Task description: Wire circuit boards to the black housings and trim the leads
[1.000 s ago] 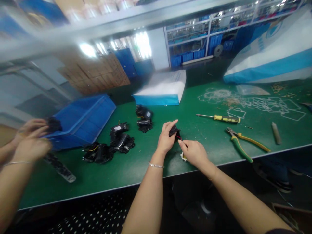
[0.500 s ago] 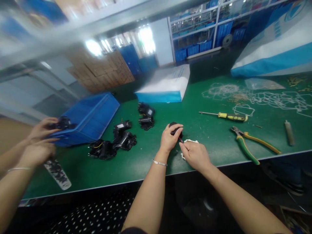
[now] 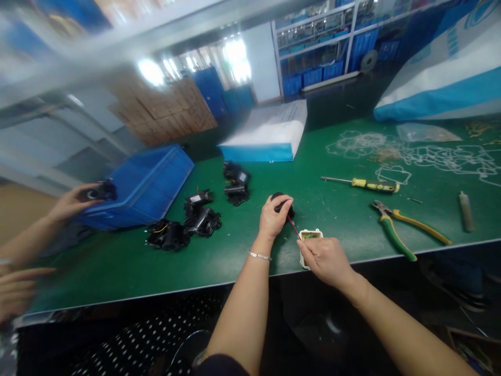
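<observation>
My left hand, with a bracelet at the wrist, is closed round a black part on the green table. A thin red wire runs from that part to my right hand, whose thumb and fingers pinch it. Beneath and beside my right hand lies a small white open housing, with a bit of green and yellow showing inside. My right fingers partly cover the housing.
Black parts and a blue bin are on the left, where another person's hand holds a black part. On the right lie a screwdriver, pliers, white loops and a glue tube. A white-blue bag stands behind.
My right hand has moved right and slightly down, so more red wire and the white housing show. The other person's hands have separated, one moving down to the left edge.
</observation>
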A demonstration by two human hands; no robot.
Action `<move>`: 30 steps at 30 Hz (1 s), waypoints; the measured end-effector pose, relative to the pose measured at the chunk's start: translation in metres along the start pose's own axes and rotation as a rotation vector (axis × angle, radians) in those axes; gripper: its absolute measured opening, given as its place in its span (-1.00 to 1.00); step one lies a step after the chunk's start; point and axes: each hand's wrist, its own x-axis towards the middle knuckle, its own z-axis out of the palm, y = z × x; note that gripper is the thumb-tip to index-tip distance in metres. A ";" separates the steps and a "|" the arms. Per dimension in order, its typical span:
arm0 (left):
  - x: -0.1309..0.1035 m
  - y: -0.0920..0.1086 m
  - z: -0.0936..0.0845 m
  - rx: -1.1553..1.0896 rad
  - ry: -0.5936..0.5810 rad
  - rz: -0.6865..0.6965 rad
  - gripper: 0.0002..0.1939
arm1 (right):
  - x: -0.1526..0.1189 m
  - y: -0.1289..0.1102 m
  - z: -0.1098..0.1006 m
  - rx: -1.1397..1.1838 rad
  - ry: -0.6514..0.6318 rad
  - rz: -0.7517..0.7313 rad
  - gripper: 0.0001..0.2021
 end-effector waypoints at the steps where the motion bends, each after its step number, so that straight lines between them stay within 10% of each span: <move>1: 0.000 0.000 0.000 -0.002 0.001 0.004 -0.81 | -0.002 -0.002 -0.002 0.029 -0.015 0.021 -0.57; 14: 0.003 -0.006 -0.006 0.131 -0.040 -0.042 -0.80 | -0.016 -0.003 -0.020 0.769 -0.234 0.579 -0.62; 30: -0.002 0.000 -0.004 0.191 -0.003 -0.071 -0.76 | -0.033 -0.035 -0.011 0.552 -0.083 0.574 -0.60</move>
